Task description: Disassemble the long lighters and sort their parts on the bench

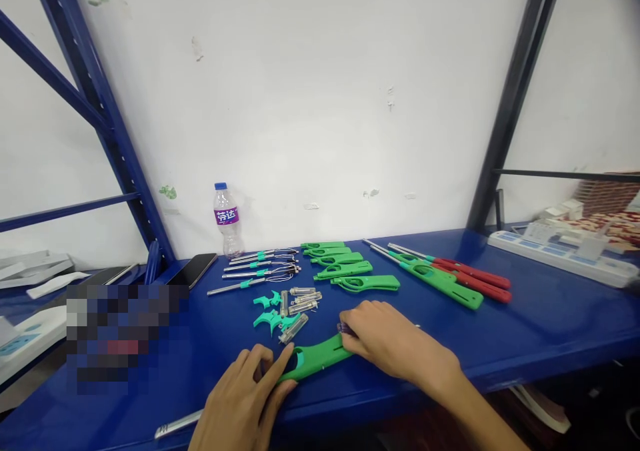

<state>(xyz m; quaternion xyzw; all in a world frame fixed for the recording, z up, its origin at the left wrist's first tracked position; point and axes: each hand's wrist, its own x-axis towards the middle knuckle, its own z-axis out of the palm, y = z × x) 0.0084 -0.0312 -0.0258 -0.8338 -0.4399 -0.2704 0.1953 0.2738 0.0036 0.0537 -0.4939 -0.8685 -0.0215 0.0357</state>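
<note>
A green long-reach lighter lies near the table's front edge, its metal tube pointing left and partly hidden under my left hand. The fingers of that hand are closed around the lighter's front, by its trigger opening. My right hand is closed over the handle's other end, with a clear, purple-tinted piece showing at its fingers; its kind is hidden. Just beyond lie teal triggers and several clear fuel tanks. Farther back are green handle shells and metal tubes with wires.
Finished-looking green and red lighters lie at the right. A plastic bottle stands against the wall, near a dark phone. Power strips sit at both sides. Blue rack posts frame the table.
</note>
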